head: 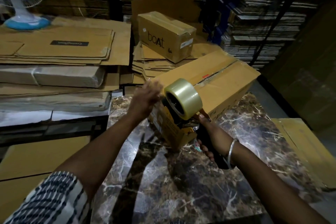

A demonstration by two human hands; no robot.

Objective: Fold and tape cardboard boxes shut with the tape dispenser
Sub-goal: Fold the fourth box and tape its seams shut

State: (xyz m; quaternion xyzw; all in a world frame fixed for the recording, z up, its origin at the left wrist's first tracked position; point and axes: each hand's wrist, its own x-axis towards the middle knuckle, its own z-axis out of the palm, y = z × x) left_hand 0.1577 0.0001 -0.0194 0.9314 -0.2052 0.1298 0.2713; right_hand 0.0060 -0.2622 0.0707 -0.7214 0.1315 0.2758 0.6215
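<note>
The right hand (209,140) is curled around the dark handle of the tape dispenser (189,116), with the thumb up near the metal plate. A thin bangle (231,148) sits on that wrist. The dispenser carries a roll of clear tape (183,94) and is pressed against the near end of the box (214,82).

The left hand (148,94) lies at the near top corner of the box, just left of the roll. Its fingers look stretched out and flat, but they are blurred, so I cannot tell if they pinch the tape end. The left arm has a sleeve (51,200) with a black and white pattern.

The box stands on a dark marble table (181,187) and is tilted, its far end pointing away to the right. The two top flaps are folded down and the seam between them is visible along the top.

Behind it, a second box (165,34), already taped and printed "boAt", rests on a pile of flat cardboard (152,63). On the left are more stacks of flat cartons (60,51), and a fan (23,0) with a blue base stands on them. Shelves of stacked cardboard (263,23) fill the background.
</note>
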